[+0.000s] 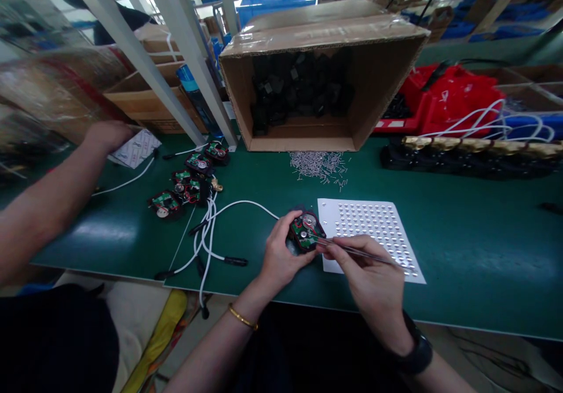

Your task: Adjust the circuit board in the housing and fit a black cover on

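My left hand [284, 251] is closed around a small black housing with a green circuit board [307, 229] inside, red wires and round metal parts showing. A white cable [246, 202] runs from it to the left. In my right hand [373, 275] is a pair of metal tweezers [352, 248], pinched between thumb and fingers, their tips at the board's lower right edge. Just right of the housing, partly behind my right hand, lies a white sheet [373, 214] with rows of small shiny round pieces. Whatever the tips may grip is too small to make out.
A cardboard box [303, 142] of black parts lies on its side behind a pile of small screws [314, 165]. More opened housings [193, 176] with cables sit left. A co-worker's arm [48, 205] reaches in there. Brass-topped black units [470, 157] and a red bin [457, 100] stand right.
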### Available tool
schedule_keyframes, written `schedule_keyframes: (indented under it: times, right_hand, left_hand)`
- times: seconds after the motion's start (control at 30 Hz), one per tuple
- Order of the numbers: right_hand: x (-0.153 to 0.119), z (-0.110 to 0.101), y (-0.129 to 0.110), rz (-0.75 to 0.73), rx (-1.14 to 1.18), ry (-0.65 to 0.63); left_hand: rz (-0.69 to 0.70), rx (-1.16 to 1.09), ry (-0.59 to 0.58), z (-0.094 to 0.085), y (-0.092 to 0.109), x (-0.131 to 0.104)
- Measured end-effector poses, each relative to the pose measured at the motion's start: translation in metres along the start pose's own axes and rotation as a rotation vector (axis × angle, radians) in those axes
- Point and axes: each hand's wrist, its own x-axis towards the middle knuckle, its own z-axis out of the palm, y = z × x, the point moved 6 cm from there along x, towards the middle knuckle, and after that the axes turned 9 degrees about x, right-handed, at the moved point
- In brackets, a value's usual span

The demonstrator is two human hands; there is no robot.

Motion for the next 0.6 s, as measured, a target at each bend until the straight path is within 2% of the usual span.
schedule_keyframes:
  times: [0.6]
  right_hand:
    - [-0.0068, 0.0053, -0.0067, -0.085, -0.172, -0.077]
  left_hand:
    - [0.041, 0.054, -0.008, -0.0003, 0.0026, -0.0004]
